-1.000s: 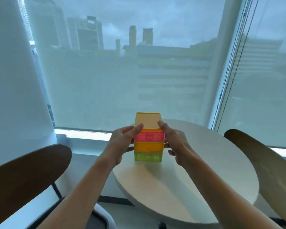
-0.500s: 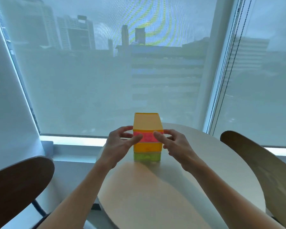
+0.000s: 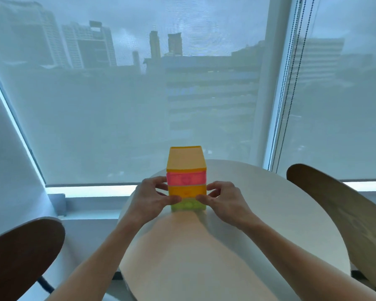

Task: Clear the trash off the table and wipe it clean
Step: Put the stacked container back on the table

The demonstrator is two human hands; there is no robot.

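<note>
A small drawer box (image 3: 186,170) with a yellow top and pink, orange and green drawers stands upright on the round white table (image 3: 258,213), near its far edge. My left hand (image 3: 149,197) holds its left side, thumb on the front near the line between the orange and green drawers. My right hand (image 3: 223,199) holds its right side the same way, with the thumb at the same height. Both hands' fingers curl round the box's sides.
A dark wooden chair back (image 3: 20,257) is at the lower left and a lighter wooden chair back (image 3: 345,213) at the right. Behind the table is a window (image 3: 139,105) with a sheer blind, and bead cords (image 3: 291,83) hang at the right.
Both hands slid down the box from its upper part to the lower drawers. The camera moved closer over the table; the box stays standing.
</note>
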